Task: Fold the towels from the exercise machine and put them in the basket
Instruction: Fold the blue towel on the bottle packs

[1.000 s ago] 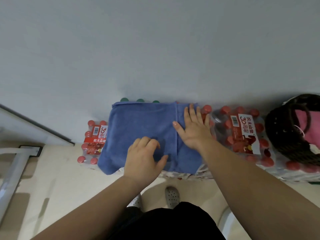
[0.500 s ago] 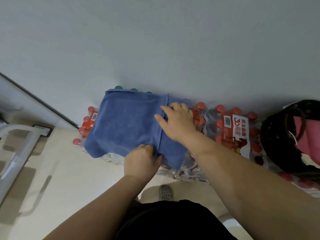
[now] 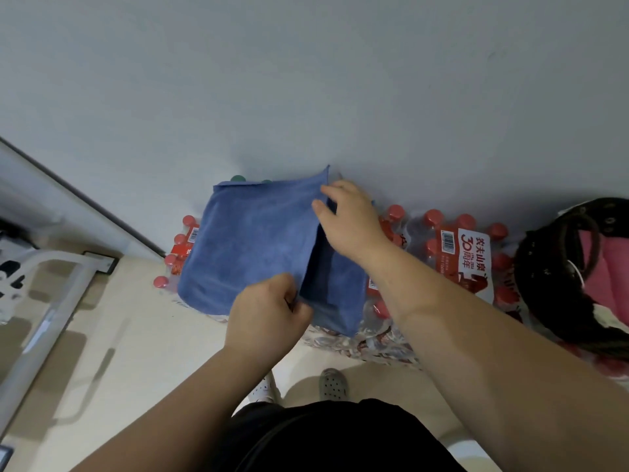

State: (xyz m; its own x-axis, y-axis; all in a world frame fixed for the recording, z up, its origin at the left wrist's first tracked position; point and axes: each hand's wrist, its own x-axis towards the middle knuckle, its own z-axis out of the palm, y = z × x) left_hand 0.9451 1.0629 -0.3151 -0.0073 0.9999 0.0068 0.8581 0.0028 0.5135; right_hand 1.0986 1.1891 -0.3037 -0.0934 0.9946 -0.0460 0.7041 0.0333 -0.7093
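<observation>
Lifted since a moment ago, the upper flap of the soft blue microfibre towel (image 3: 252, 243), lying on shrink-wrapped red-capped water bottles (image 3: 466, 253), is pinched at its near corner by the left hand (image 3: 269, 311) and at its far corner by the right hand (image 3: 350, 223), its edge running away from the person, with the dark woven basket (image 3: 537, 287) off to the right.

Looking down at a blue towel (image 3: 252, 247) spread over shrink-wrapped packs of red-capped bottles (image 3: 466, 253) against a grey wall. Pinched at the near edge of its upper flap by the left hand (image 3: 269, 311), at the raised far corner by the right hand (image 3: 350, 223). Far right, a dark wicker basket (image 3: 531, 277) holding pink cloth (image 3: 602, 267).
</observation>
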